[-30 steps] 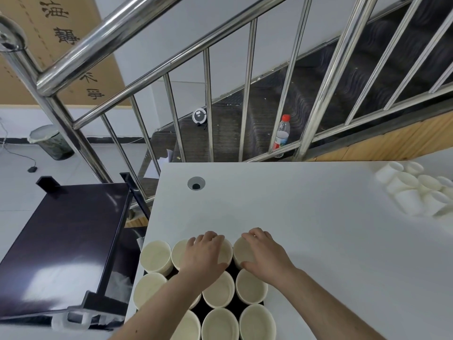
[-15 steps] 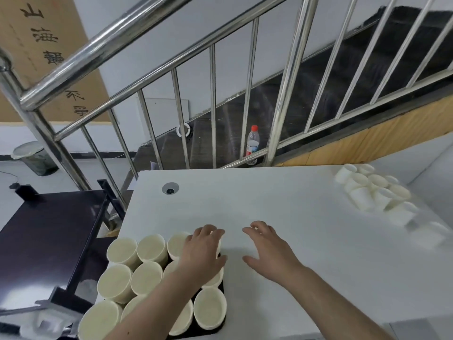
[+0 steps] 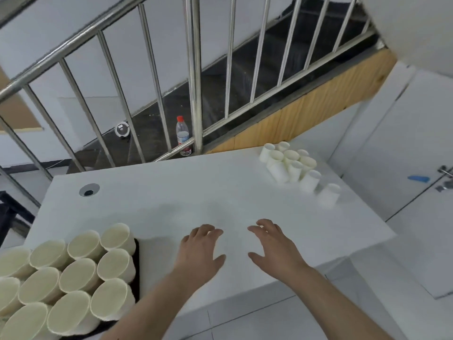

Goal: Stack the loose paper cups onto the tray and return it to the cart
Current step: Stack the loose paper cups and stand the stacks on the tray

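Hovering over the white table (image 3: 196,192), both hands are palm-down, side by side and apart, near the table's near edge. Left hand (image 3: 199,251): fingers spread and loosely bent, holding nothing. Right hand (image 3: 274,244): fingers likewise spread and slightly curled, holding nothing. Whether either palm touches the surface cannot be told.

Black tray (image 3: 136,266) sits at the table's near left corner, just left of the left hand, apart from it. It is packed with upright cups (image 3: 78,273), mouths up, rims touching in rows; only the tray's right edge shows.

Loose cups (image 3: 291,165) stand in a cluster at the far right corner of the table, well apart from both hands. Most are upright and close together; two (image 3: 328,196) stand at the cluster's near end, mouths up.

A round grommet hole (image 3: 89,190) lies at the table's far left. Beyond the table stand a steel railing (image 3: 193,82) and a bottle (image 3: 182,134) with a red cap.
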